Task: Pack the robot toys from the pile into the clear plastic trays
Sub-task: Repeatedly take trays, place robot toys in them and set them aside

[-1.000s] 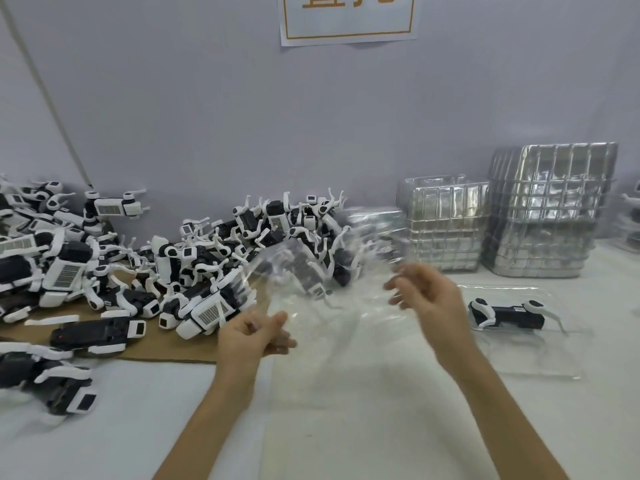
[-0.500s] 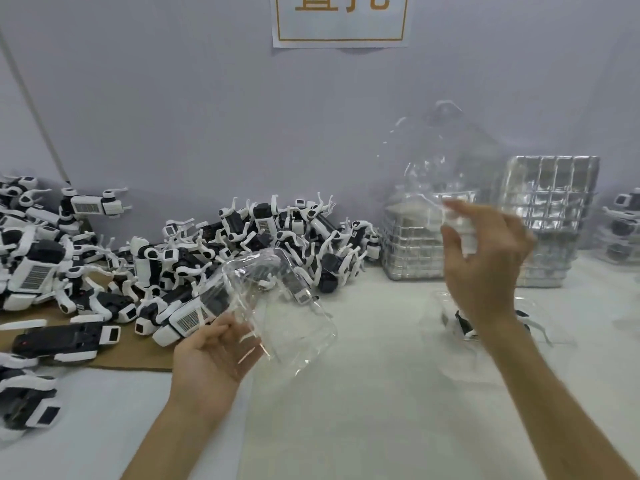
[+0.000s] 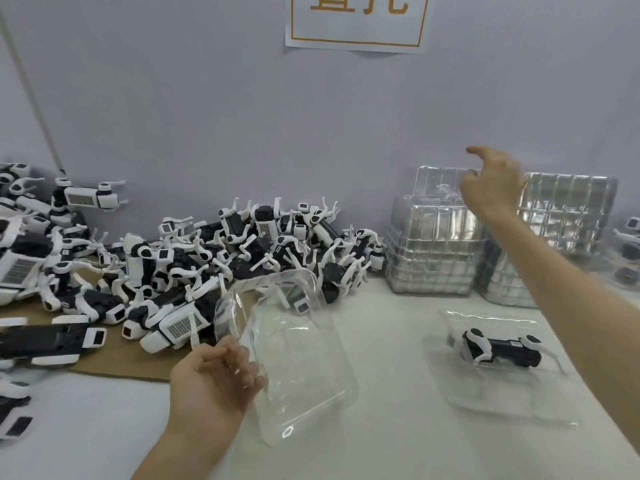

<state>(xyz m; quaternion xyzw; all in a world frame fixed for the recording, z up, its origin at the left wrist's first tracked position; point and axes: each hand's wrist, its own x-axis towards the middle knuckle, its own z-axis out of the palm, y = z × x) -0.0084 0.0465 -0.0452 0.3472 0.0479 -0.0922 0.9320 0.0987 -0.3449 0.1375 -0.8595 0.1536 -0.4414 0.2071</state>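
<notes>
A big pile of black-and-white robot toys lies along the wall at left and centre. My left hand grips the left edge of an empty clear plastic tray, tilted just above the table in front of the pile. My right hand is raised over a stack of clear trays, fingers loose, beside a single tray lying on top of that stack. At right, another clear tray lies flat with one robot toy in it.
A second, taller stack of trays stands behind my right forearm. Brown cardboard lies under the pile. More toys crowd the far left, and packed ones sit at the right edge. A paper sign hangs on the wall.
My two hands pulled apart nested trays. The right hand carried one up and right to the stack and now no longer grips it. The left hand lowered its tray.
</notes>
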